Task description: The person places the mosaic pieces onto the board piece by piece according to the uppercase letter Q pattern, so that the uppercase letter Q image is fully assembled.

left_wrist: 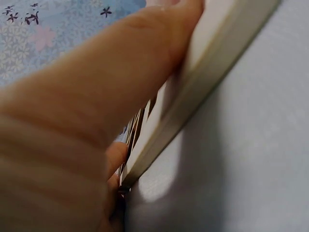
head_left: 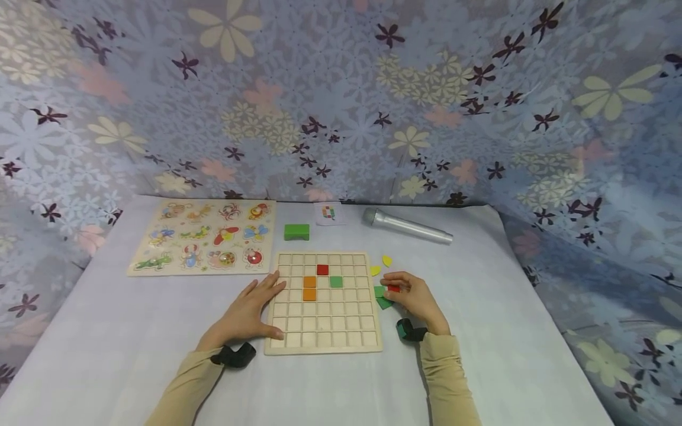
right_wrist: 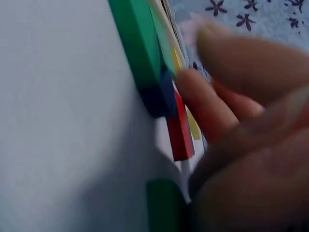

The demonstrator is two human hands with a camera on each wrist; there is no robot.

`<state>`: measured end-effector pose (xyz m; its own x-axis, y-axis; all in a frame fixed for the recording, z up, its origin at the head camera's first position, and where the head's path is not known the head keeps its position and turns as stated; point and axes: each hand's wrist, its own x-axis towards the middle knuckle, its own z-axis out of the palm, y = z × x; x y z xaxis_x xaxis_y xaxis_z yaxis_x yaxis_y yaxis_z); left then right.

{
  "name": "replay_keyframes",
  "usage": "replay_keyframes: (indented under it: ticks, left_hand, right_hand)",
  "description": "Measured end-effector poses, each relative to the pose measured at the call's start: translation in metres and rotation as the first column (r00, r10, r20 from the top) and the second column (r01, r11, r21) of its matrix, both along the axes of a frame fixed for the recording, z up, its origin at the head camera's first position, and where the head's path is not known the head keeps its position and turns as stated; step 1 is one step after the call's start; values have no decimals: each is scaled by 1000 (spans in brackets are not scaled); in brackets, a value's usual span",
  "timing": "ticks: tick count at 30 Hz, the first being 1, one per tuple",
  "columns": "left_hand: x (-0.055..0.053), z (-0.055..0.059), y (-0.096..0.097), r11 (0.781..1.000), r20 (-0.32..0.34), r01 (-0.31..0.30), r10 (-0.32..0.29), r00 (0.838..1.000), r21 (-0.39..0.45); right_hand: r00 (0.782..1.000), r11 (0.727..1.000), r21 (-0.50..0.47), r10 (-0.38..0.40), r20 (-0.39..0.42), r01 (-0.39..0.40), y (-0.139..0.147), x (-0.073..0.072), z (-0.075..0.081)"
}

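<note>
In the head view, my left hand (head_left: 250, 310) lies spread over the left edge of a wooden grid board (head_left: 323, 349), thumb and fingertips on its frame. Red, orange and light green square tiles sit in some of the board's upper squares. Just right of the board, my right hand (head_left: 418, 299) reaches over loose tiles with its fingers bent but apart. A red tile (head_left: 393, 289) lies under those fingertips, beside a light green tile (head_left: 379, 291) and a darker green tile (head_left: 384, 303). The right wrist view shows a dark blue piece (right_wrist: 159, 99) near a fingertip.
Two yellow pieces (head_left: 386, 260) lie beyond the right hand. Behind the board are a green block (head_left: 296, 232), a small pattern card (head_left: 329, 213) and a silver microphone (head_left: 410, 227). An insect picture puzzle (head_left: 202, 236) lies at the back left.
</note>
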<state>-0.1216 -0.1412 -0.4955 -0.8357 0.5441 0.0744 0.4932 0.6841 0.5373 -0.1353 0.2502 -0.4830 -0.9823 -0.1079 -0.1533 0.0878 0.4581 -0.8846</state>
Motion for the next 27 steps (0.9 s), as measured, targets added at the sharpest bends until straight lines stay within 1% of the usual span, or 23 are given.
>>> replay_keyframes:
  ticks: [2,4,7,11,13,15,17,19,20,23,26,27]
  left_hand:
    - [0,0,0,1000,5,1,-1,1000,-3]
    - [1,0,0,1000,17,3,-3,1000,-4]
    - [1,0,-1,1000,34,5,-5,999,-4]
    - [1,-1,-1,1000,32,1,-1,999,-5]
    - [2,-1,-1,1000,33,-3,3,999,-6]
    - [2,-1,-1,1000,39,-8,8,999,-7]
    - [2,-1,-1,1000,43,-12,12,999,-10]
    - [2,-1,-1,1000,41,-12,12,999,-9]
    - [2,0,0,1000,44,-12,13,999,-6]
    - [1,1,0,1000,36,-11,11,999,2]
    - [0,1,0,1000,37,-12,12,999,3]
    - [-1,1,0,1000,39,-12,12,999,2]
  right_hand:
    - [1000,999,26,21,-3,-21,1,0,-1]
    - [1000,998,59,25,-7,-25,-1,1,0]
    - [1000,996,84,19,-16,-18,-5,0,1]
    - [1000,996,93,2,-14,-1,-9,-1,2]
    - [1000,994,112,4,-11,-2,-9,-1,3]
    - [1000,992,124,-17,4,17,-8,-1,3]
    - [998,993,109,-55,29,52,-7,-2,3]
    - [990,991,55,-126,68,122,-6,-3,3]
    - [982,986,20,-165,88,164,-5,-5,3]
    - [961,964,-62,-250,118,259,-7,-8,4]
    - [948,946,-104,-296,121,308,-14,-8,9]
    - [948,944,-114,-298,115,311,-18,-8,10]
